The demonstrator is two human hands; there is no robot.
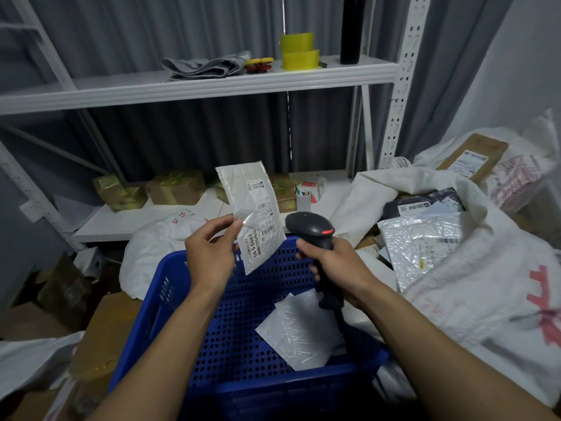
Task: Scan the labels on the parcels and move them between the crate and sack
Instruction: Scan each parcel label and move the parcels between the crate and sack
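L grip [209,256] pinched on white parcel [252,220] by its edge, upright over blue crate [212,329], label facing me, I judge for reading; R grip [337,268] clamped round scanner [312,230], nose toward label; sack [501,299] open at right.

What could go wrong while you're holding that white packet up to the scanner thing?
The left hand pinches the white parcel only by one edge, so it might slip into the blue crate unscanned and get mixed up with the second parcel lying there. Its label looks crinkled and runs sideways, so the scanner in the right hand may fail to read it.
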